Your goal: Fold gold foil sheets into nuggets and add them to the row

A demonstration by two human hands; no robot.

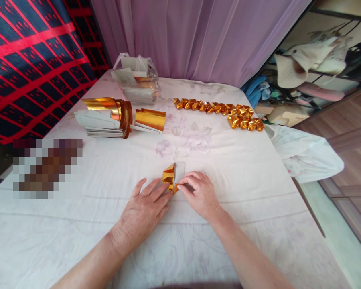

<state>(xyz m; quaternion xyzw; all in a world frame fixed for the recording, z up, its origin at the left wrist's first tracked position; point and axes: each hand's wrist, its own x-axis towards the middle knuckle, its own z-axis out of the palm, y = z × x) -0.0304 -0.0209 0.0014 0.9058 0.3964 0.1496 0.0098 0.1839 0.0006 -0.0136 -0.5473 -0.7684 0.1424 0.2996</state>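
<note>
Left hand (144, 208) flat, fingers spread, pinning the half-folded gold paper (170, 177) at the near middle of the tabletop (258, 224). Right hand (198, 192) pinched shut on the same paper's white edge, grip tight at the fold. Far off, a row of finished gold folds (219, 109); far left, a stack of unfolded gold sheets (108, 118). Likely trouble: slippery foil sliding on the cloth, skewing the crease, or tearing under too hard a pinch.

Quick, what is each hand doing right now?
Left hand: open, fingers flat, pressing the gold paper onto the table.
Right hand: fingertips pinching the same paper's edge.
</note>
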